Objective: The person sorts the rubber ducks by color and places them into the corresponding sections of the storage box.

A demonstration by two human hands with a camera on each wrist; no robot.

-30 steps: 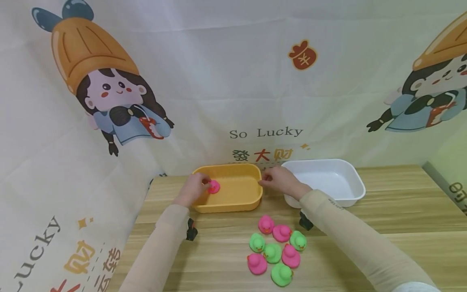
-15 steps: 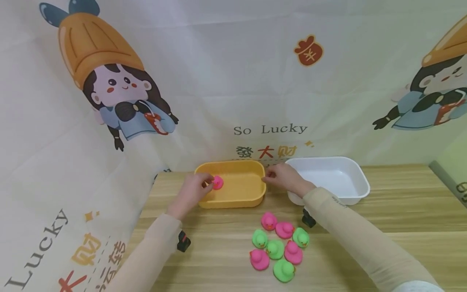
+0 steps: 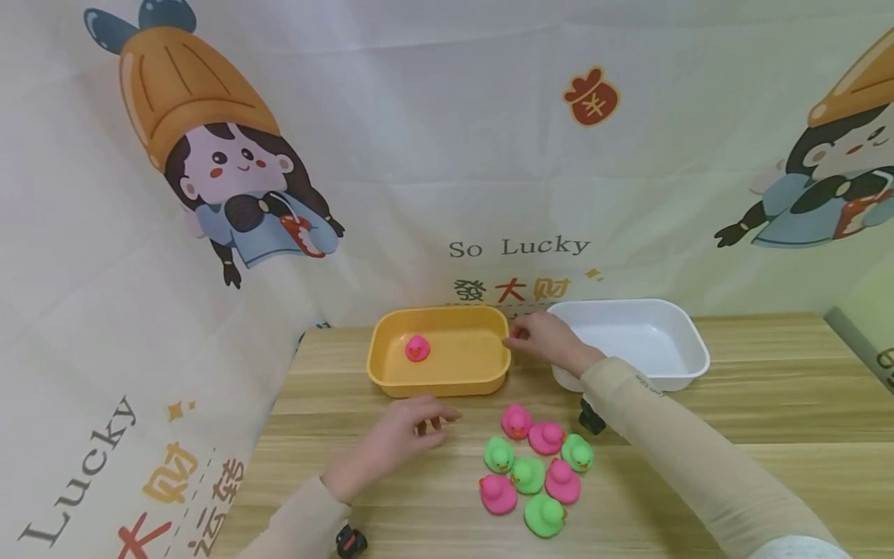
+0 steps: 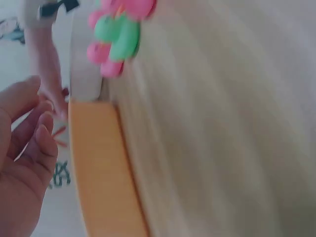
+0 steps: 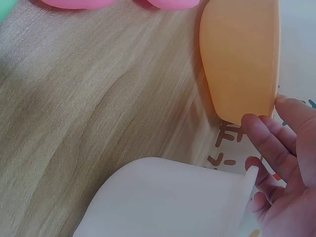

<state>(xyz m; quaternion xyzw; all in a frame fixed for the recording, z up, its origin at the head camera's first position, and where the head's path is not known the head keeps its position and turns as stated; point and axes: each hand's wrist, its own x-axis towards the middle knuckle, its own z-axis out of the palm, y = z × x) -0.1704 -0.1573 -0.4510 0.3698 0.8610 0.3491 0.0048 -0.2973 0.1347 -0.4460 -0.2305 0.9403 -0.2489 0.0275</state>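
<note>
My left hand (image 3: 408,429) hovers just in front of the yellow-orange bin (image 3: 440,389), loosely bent fingers pointing right, holding nothing. In the left wrist view those fingers (image 4: 47,140) appear beside the bin's long wall (image 4: 106,168). One pink rubber duck (image 3: 417,348) sits inside the bin, left of its middle. At the bin's right end, my right hand (image 3: 548,339) pinches the rim; the right wrist view has the thumb (image 5: 291,108) at the top edge and fingertips against the outer wall. Several pink and green rubber ducks, such as a green one (image 3: 528,474), cluster on the table.
A white bin (image 3: 639,383) stands right of the orange one, partly behind my right hand and forearm. The wooden table (image 3: 768,388) ends at a printed cloth backdrop (image 3: 391,233) behind and to the left.
My left hand has left the pink duck in the orange bin and moved out over the front rim, toward the loose ducks. My right hand has stayed at the bin's right end.
</note>
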